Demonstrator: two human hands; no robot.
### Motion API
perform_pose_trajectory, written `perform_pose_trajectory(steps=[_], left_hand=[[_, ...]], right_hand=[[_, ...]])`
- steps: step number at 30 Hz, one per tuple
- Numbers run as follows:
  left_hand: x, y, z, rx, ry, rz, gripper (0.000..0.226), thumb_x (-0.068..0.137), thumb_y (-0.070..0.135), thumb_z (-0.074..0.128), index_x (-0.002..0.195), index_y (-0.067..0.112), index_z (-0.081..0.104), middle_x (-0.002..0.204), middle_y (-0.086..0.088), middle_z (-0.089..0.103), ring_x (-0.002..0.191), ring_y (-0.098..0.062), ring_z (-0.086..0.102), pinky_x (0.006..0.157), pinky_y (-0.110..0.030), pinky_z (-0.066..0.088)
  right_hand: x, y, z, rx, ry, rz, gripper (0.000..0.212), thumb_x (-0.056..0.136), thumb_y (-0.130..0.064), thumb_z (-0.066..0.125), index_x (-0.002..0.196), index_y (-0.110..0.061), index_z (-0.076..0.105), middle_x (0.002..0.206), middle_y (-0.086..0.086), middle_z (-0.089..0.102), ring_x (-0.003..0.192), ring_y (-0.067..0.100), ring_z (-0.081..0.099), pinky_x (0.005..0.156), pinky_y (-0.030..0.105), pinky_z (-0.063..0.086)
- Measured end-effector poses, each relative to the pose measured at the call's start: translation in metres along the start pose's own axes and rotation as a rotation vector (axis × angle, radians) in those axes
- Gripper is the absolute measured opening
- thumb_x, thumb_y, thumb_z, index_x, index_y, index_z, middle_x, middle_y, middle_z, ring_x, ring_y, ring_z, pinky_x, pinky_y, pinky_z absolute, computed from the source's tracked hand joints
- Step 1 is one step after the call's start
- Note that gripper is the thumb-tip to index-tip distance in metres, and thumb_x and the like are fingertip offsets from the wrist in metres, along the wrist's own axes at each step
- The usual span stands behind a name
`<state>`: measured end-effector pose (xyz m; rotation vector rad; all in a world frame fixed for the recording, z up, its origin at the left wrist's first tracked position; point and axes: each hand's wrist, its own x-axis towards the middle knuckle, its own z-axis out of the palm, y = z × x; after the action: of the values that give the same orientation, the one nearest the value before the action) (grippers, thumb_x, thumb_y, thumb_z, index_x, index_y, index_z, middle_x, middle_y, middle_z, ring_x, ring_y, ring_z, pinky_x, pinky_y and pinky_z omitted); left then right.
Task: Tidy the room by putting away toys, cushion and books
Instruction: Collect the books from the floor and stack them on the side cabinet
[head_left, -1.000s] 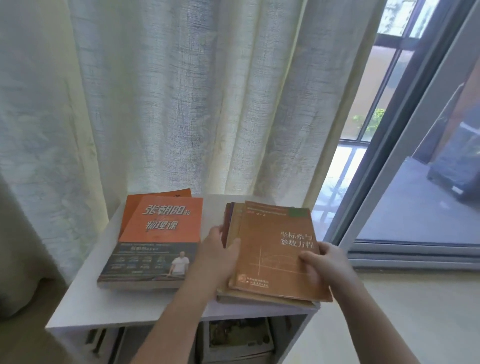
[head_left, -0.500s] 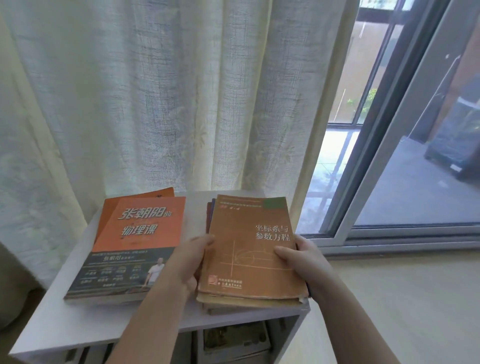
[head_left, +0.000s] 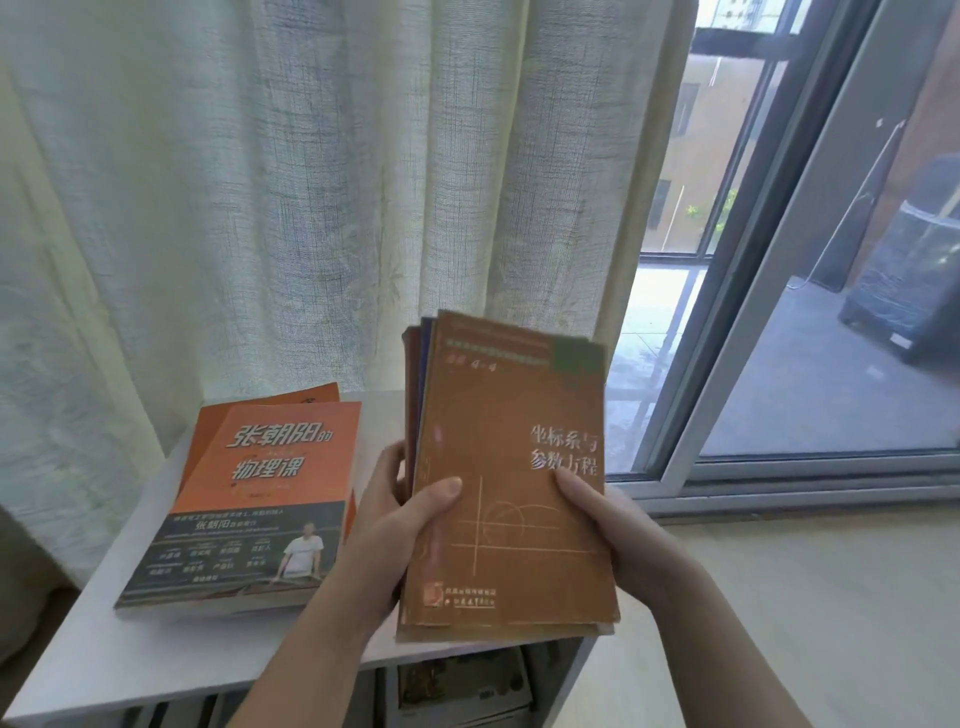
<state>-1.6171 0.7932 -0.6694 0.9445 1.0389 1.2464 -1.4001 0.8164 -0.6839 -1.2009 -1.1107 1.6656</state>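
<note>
Head view: my left grip and my right grip both hold the pile of brown books. Each thumb lies on the top cover. My left fingers wrap round its left edge. The pile is at 6 o'clock, over the right side of the white bench, far end tipped up. At 9 o'clock from it, two orange books lie flat on the bench. The curtain hangs at 12 o'clock, the window at 3 o'clock.

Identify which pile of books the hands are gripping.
The brown pile, on the right: the left hand and right hand grip its sides. The orange pile lies flat on the white cabinet.
</note>
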Motion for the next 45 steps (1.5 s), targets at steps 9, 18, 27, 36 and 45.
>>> perform_pose_trajectory(steps=[9, 18, 27, 36, 45], left_hand=[[-0.001, -0.01, -0.013, 0.117, -0.073, 0.315, 0.06, 0.078, 0.009, 0.064, 0.127, 0.032, 0.039, 0.112, 0.011, 0.066, 0.106, -0.012, 0.064, 0.078, -0.024, 0.055], [-0.007, -0.01, -0.012, 0.195, -0.003, 0.344, 0.063, 0.06, 0.041, 0.075, 0.115, 0.035, 0.047, 0.099, 0.018, 0.068, 0.093, -0.001, 0.066, 0.071, -0.015, 0.053], [0.003, -0.013, -0.003, 0.179, 0.078, 0.317, 0.053, 0.067, 0.027, 0.071, 0.114, 0.033, 0.048, 0.099, 0.018, 0.069, 0.091, -0.003, 0.067, 0.07, -0.021, 0.055], [0.004, -0.014, -0.003, 0.185, 0.089, 0.317, 0.058, 0.071, 0.027, 0.076, 0.12, 0.035, 0.045, 0.11, 0.006, 0.065, 0.097, -0.007, 0.066, 0.071, -0.022, 0.055], [-0.003, 0.064, 0.023, -0.047, 0.217, 0.309, 0.029, 0.087, 0.035, 0.062, 0.112, 0.021, 0.057, 0.099, -0.004, 0.068, 0.082, -0.014, 0.068, 0.061, -0.022, 0.054]], right_hand=[[-0.006, 0.004, 0.006, -0.097, 0.108, -0.397, 0.052, 0.071, -0.026, 0.076, 0.118, -0.01, 0.06, 0.105, 0.006, 0.073, 0.097, 0.027, 0.07, 0.073, 0.038, 0.059], [-0.007, 0.002, 0.01, -0.105, 0.051, -0.415, 0.07, 0.054, -0.034, 0.081, 0.116, -0.009, 0.061, 0.103, 0.007, 0.073, 0.097, 0.024, 0.07, 0.076, 0.029, 0.057], [-0.001, 0.003, 0.024, -0.064, 0.166, -0.469, 0.076, 0.048, -0.037, 0.083, 0.116, -0.016, 0.057, 0.098, 0.001, 0.074, 0.092, 0.02, 0.071, 0.07, 0.026, 0.057], [0.003, 0.004, 0.02, -0.108, 0.169, -0.424, 0.087, 0.041, -0.043, 0.087, 0.117, -0.012, 0.058, 0.098, 0.003, 0.074, 0.089, 0.02, 0.072, 0.066, 0.025, 0.057], [0.003, 0.003, 0.021, -0.103, 0.143, -0.404, 0.08, 0.044, -0.039, 0.083, 0.115, -0.011, 0.059, 0.096, 0.003, 0.074, 0.088, 0.02, 0.072, 0.065, 0.024, 0.057]])
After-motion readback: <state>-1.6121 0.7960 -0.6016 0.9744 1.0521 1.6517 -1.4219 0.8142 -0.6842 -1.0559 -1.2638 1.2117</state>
